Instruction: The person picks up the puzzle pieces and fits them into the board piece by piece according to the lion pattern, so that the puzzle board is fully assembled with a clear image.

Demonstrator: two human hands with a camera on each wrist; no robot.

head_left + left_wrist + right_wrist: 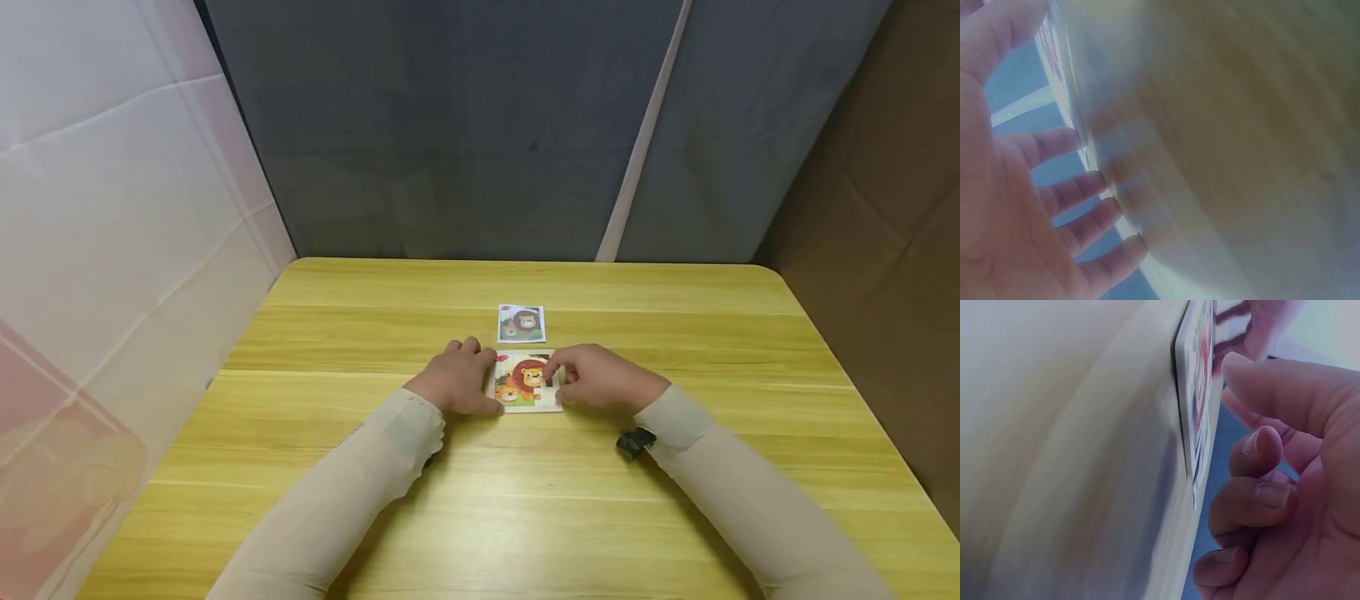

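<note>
Orange-maned lions fill the puzzle board (522, 383), which lies flat near the middle of the wooden table (675, 500). The left hand (459, 380) rests against the board's left edge with fingers fairly straight, holding nothing. The right hand (596, 379) sits at the right edge, thumb and forefinger pinching a puzzle piece (552, 381) over the board. Just beyond, on the far side, lies a small lion picture card (521, 323).

This looks like a makeshift recording booth rather than a home or shop. A plain yellow wood-grain worktop (525, 517) is boxed in by a grey fabric backdrop (450, 125), a white sheet (112, 208) and brown cardboard (885, 208).
</note>
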